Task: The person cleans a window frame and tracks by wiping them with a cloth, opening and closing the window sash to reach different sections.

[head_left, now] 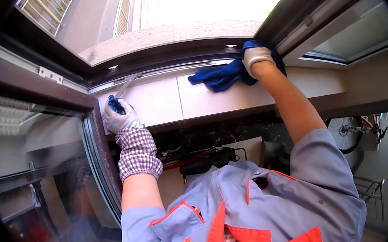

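My left hand (pixel 120 114), in a pale glove with a checked sleeve cover, is closed round a thin tool (pixel 127 84) with a blue handle. The tool's far end rests near the window track (pixel 160 71). At the right end of the sill, my right hand (pixel 257 57), also gloved, presses on a dark blue cloth (pixel 227 76). Part of this cloth trails left over the white tiled sill (pixel 154 99). The right fingertips are hidden by the cloth and glove.
An open window sash (pixel 100 154) stands at the left and another glass pane (pixel 350 33) at the right. Beyond the frame lies a rough outer ledge (pixel 170 34). Below the sill are a bicycle (pixel 346 129) at the right and a dark seat (pixel 207 161).
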Demonstrator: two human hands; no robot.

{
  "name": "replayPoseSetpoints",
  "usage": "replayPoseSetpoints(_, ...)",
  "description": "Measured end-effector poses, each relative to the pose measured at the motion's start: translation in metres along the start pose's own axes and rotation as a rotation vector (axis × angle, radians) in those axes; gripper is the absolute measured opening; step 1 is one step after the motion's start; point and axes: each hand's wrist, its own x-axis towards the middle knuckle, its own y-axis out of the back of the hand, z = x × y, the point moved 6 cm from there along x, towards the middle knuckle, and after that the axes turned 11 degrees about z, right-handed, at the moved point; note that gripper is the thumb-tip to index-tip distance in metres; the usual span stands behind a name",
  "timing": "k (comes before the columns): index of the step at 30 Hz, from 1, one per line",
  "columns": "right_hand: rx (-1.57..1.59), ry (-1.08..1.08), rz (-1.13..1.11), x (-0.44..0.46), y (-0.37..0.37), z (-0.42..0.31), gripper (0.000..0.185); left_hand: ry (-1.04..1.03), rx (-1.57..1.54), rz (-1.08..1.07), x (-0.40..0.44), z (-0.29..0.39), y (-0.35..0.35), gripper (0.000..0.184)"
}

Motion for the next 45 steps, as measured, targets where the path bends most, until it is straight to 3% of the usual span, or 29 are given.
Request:
replayPoseSetpoints(6,0.039,0.191,0.219,-0.005,0.005,-0.031,0.016,0.022,0.059,-0.061,0.001,0.002,0.000,0.039)
replayPoseSetpoints(8,0.021,0.254,0.189,-0.016,0.007,-0.068,0.015,-0.006,0.067,-0.015,0.000,0.005,0.003,0.037)
replayPoseSetpoints(11,0.100,0.354,-0.065,-0.037,0.003,-0.151,0.019,0.035,0.008,-0.018,-0.002,0.001,-0.001,0.035)
replayPoseSetpoints(14,0.364,0.508,0.078,-0.052,0.009,-0.221,0.019,-0.074,0.004,0.088,-0.002,-0.006,-0.006,0.033)
replayPoseSetpoints(15,0.312,0.638,0.120,-0.056,0.000,-0.242,0.017,-0.084,-0.036,0.108,-0.002,-0.010,-0.008,0.034)
replayPoseSetpoints(16,0.438,0.544,0.139,-0.052,0.002,-0.243,0.018,-0.086,-0.042,0.107,-0.002,-0.007,-0.005,0.033)
replayPoseSetpoints(17,0.475,0.505,0.057,-0.044,-0.003,-0.239,0.018,-0.083,-0.102,0.099,-0.001,-0.004,-0.002,0.032)
replayPoseSetpoints(20,0.509,0.542,0.155,-0.044,-0.005,-0.193,0.023,-0.003,-0.076,0.038,-0.001,-0.005,-0.005,0.030)
replayPoseSetpoints(23,0.313,0.479,0.214,-0.037,-0.008,-0.127,0.016,0.027,-0.022,-0.006,-0.003,-0.001,0.000,0.032)
replayPoseSetpoints(25,0.268,0.168,0.076,-0.028,-0.010,-0.069,0.019,0.008,0.005,0.000,-0.001,-0.002,-0.001,0.033)
replayPoseSetpoints(26,0.265,-0.015,0.162,-0.034,-0.018,-0.033,0.027,-0.015,-0.029,0.057,-0.001,-0.010,-0.007,0.033)
replayPoseSetpoints(27,0.241,-0.046,0.293,-0.054,-0.011,-0.001,0.037,-0.011,-0.023,0.048,-0.001,-0.010,-0.008,0.035)
replayPoseSetpoints(28,0.441,-0.210,0.250,-0.074,-0.004,0.030,0.042,-0.006,-0.015,0.039,-0.001,-0.010,-0.008,0.036)
replayPoseSetpoints(30,0.986,-0.169,0.712,-0.100,-0.070,0.105,0.052,0.022,0.006,-0.001,-0.002,-0.009,-0.007,0.037)
replayPoseSetpoints(32,1.794,-0.271,0.675,-0.147,-0.051,0.130,0.038,0.069,0.035,-0.058,-0.001,-0.002,0.000,0.037)
replayPoseSetpoints(33,1.715,-0.221,0.747,-0.160,-0.036,0.141,0.033,0.074,0.050,-0.062,-0.001,-0.001,0.001,0.037)
replayPoseSetpoints(35,1.800,-0.160,0.627,-0.174,0.005,0.129,0.031,0.071,0.073,-0.073,-0.001,0.002,0.003,0.037)
replayPoseSetpoints(38,1.949,-0.360,0.521,-0.176,-0.009,0.133,0.035,0.046,-0.023,0.037,-0.001,-0.007,-0.004,0.032)
replayPoseSetpoints(41,1.979,-0.185,0.458,-0.169,-0.007,0.134,0.040,0.028,-0.073,0.071,-0.001,-0.010,-0.006,0.030)
replayPoseSetpoints(45,2.405,-0.121,0.220,-0.184,0.016,0.126,0.042,0.050,0.029,0.013,0.001,-0.012,-0.008,0.037)
